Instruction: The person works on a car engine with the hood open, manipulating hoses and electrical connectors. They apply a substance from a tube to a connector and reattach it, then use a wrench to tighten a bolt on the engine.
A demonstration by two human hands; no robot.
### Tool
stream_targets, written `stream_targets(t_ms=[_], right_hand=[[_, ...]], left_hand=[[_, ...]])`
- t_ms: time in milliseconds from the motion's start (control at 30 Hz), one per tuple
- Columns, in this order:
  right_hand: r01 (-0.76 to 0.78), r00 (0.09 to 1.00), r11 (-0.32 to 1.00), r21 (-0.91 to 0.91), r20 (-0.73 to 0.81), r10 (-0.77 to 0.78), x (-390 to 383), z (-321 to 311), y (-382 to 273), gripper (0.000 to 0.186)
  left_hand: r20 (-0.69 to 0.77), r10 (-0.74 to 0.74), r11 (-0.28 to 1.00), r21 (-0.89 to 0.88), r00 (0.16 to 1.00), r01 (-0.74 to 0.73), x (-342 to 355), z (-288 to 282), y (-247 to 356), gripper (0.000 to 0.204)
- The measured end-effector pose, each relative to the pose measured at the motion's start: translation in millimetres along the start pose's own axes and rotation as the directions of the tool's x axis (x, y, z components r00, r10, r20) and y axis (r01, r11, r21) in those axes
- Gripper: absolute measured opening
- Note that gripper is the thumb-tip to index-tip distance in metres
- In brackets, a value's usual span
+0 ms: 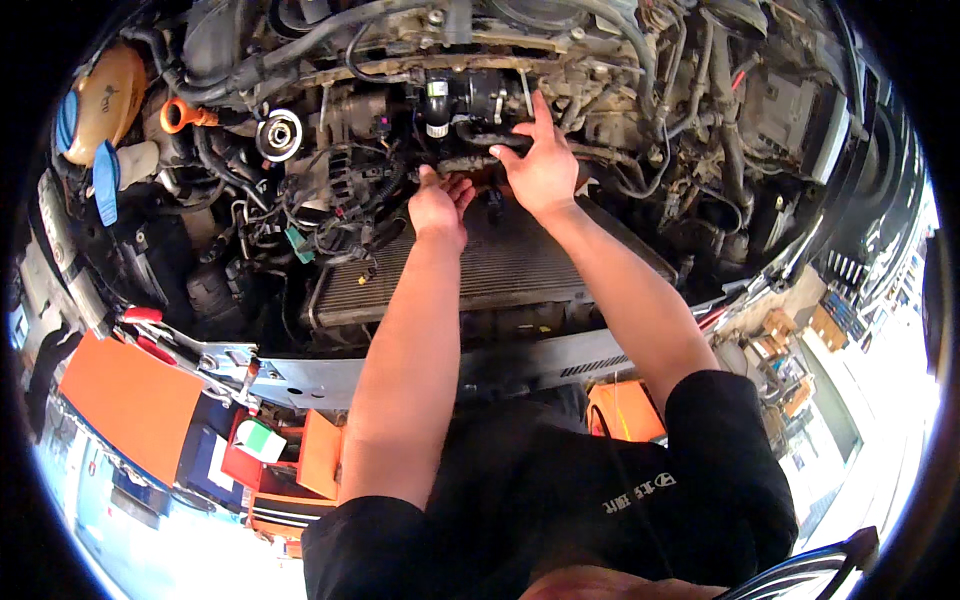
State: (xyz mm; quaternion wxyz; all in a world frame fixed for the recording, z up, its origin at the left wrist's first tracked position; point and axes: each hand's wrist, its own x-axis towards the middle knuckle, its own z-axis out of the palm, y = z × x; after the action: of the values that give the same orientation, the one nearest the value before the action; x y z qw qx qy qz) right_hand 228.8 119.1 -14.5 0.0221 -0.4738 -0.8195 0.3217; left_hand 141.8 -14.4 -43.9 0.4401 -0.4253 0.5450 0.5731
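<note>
My right hand [543, 172] reaches over the engine with its index finger stretched up along the right end of a black cylindrical engine part [475, 95]. Its thumb and middle finger are spread apart beside a short black hose [490, 138]; whether they touch it cannot be made out. Left of it, my left hand [438, 210] is palm up with thumb raised and fingers loosely bent, and nothing shows in it. Near its fingertips runs a grimy pipe [465, 162]. Both hands are above the finned radiator [500, 260].
At the left are an amber fluid reservoir [108, 100] with a blue cap, an orange funnel-shaped piece [180, 115] and a round silver part [279, 135]. A metal front crossmember [540, 370] runs before my body. Orange tool drawers [318, 455] stand lower left.
</note>
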Motion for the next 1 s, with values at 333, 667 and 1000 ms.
stream_targets(t_ms=[333,667,1000], right_hand=[[-0.041,0.997,0.999,-0.016,0.071,0.042,5.1,2.2,3.8,0.108],[-0.053,0.999,0.997,0.051,0.006,0.052,6.6,10.7,6.6,0.101],[0.040,0.996,0.997,0.062,-0.087,-0.034,7.8,18.3,9.0,0.094]], left_hand=[[0.230,-0.176,0.959,0.260,0.957,0.113,-0.4,16.2,-10.2,0.062],[0.229,-0.073,0.986,0.161,0.971,0.036,13.5,36.7,-14.2,0.046],[0.200,0.035,0.993,0.104,0.979,-0.057,23.3,42.9,-23.0,0.042]])
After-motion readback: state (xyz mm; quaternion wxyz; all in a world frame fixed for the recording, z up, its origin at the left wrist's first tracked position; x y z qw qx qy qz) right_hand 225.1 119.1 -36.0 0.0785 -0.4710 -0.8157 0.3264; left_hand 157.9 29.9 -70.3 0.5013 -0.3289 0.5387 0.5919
